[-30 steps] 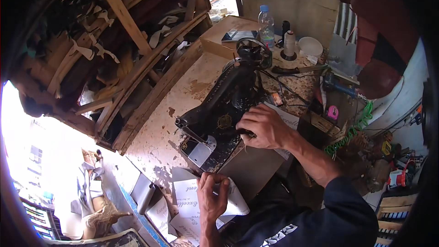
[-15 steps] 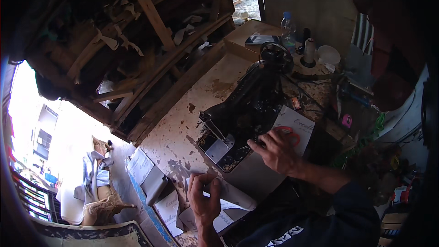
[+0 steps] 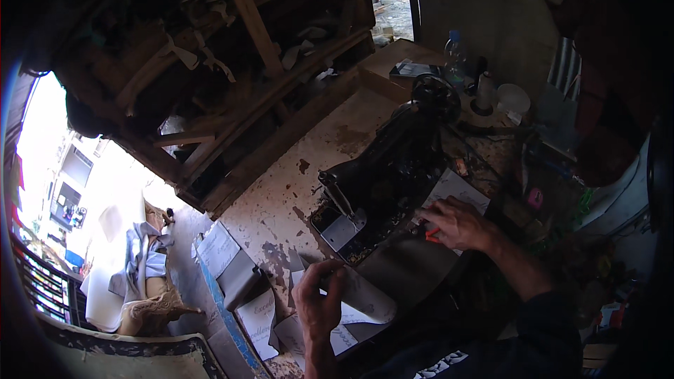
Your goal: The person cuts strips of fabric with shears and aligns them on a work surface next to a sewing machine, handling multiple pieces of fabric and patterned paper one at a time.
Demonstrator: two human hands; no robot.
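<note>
Left hand (image 3: pixel 319 302): I have it low in view, forearm rising almost straight from the bottom edge, back of hand toward me, fingers curled downward in a loose grip. Right hand (image 3: pixel 456 223): I hold it further out, dark-sleeved forearm running in from lower right, wrist straight, palm down, fingers bent and pointing left.

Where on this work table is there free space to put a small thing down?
The bare, stained tabletop between the sewing machine and the wooden shelves is free. It is crowded right of the machine, around the water bottle and white cup, and in front, where the left hand and right hand work among papers.
</note>
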